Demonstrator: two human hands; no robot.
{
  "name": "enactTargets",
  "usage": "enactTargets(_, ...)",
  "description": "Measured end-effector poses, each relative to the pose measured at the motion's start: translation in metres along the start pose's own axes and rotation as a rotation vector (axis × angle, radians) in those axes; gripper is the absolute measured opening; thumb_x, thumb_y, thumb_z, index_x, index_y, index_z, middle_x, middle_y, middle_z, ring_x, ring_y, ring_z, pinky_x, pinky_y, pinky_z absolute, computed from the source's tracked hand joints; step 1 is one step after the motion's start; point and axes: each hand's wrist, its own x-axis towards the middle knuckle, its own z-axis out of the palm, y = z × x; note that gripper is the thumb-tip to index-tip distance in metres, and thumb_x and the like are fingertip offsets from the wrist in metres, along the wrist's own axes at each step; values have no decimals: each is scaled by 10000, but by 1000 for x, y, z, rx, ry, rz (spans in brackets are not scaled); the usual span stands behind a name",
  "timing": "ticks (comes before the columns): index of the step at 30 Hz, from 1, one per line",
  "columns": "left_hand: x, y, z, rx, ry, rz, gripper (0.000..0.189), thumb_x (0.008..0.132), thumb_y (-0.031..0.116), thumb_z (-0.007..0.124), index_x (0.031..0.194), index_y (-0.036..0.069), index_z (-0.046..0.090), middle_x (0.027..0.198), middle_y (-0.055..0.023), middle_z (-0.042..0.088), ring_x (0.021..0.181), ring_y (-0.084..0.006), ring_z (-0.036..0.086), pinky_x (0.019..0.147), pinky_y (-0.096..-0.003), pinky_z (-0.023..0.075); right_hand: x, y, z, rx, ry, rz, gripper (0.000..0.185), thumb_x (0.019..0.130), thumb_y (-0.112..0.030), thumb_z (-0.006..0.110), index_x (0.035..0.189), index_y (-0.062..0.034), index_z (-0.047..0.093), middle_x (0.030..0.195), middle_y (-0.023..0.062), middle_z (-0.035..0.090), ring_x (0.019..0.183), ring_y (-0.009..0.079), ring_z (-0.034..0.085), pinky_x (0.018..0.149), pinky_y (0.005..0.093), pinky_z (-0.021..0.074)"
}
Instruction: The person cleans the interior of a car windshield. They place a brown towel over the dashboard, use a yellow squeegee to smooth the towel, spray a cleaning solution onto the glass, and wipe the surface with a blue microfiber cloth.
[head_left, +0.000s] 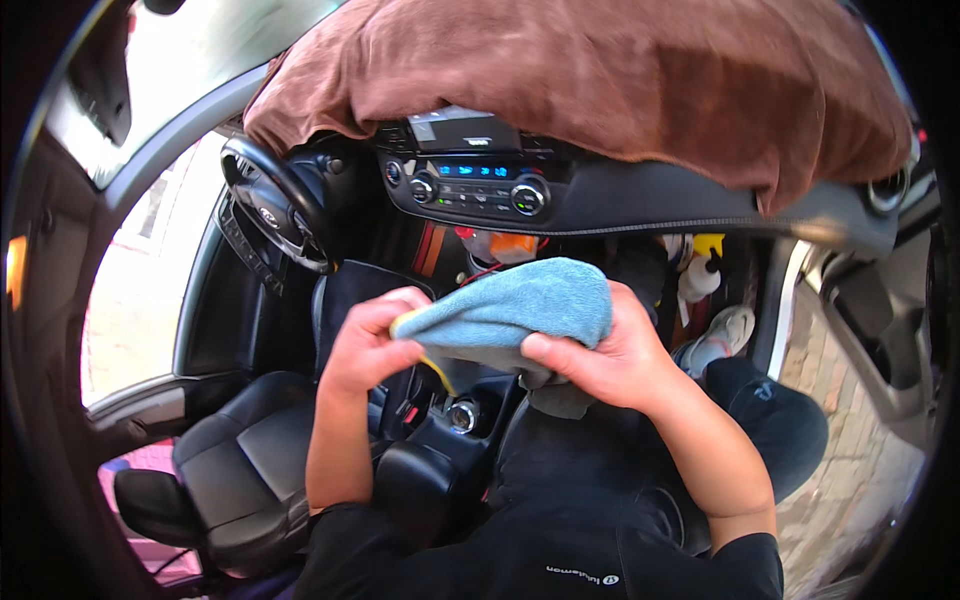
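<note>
A folded blue and grey microfibre cloth (517, 307) with a yellow edge is stretched between my two hands, above the centre console. My left hand (375, 337) pinches its yellow-edged corner between thumb and fingers. At the cloth's other end, my right hand (622, 352) grips it with the thumb on top and the fingers mostly hidden behind. A grey part of the cloth hangs below my right thumb. Behind the cloth is the car's dashboard, with a climate control panel (472, 191) whose display is lit.
A brown cloth (600, 82) covers the dashboard top. The steering wheel (277, 202) and a black seat (255, 457) are at left. A white bottle (699, 279) stands in the right footwell, near my shoe (731, 328) and the open door (870, 330). The gear lever (463, 415) lies below the cloth.
</note>
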Motion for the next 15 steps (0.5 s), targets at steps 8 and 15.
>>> enactTargets(8, -14, 13, -36, 593, -213, -184, 305, 785, 163, 873, 1018, 26, 731, 908, -126, 694, 857, -310, 684, 811, -382, 545, -11, -28, -4, 259, 241, 10, 508, 1003, -236, 683, 1392, 83, 615, 1354, 134, 678, 1251, 210, 626, 1123, 355, 437)
enactTargets(15, -15, 13, -111, 242, 323, -165, 154, 936, 60, 724, 1072, 18, 664, 898, 40, 598, 898, -76, 564, 767, -243, 478, -7, -34, -22, 331, 319, -91, 477, 901, -144, 756, 1325, 31, 623, 1283, 127, 701, 1194, 223, 659, 1106, 386, 473)
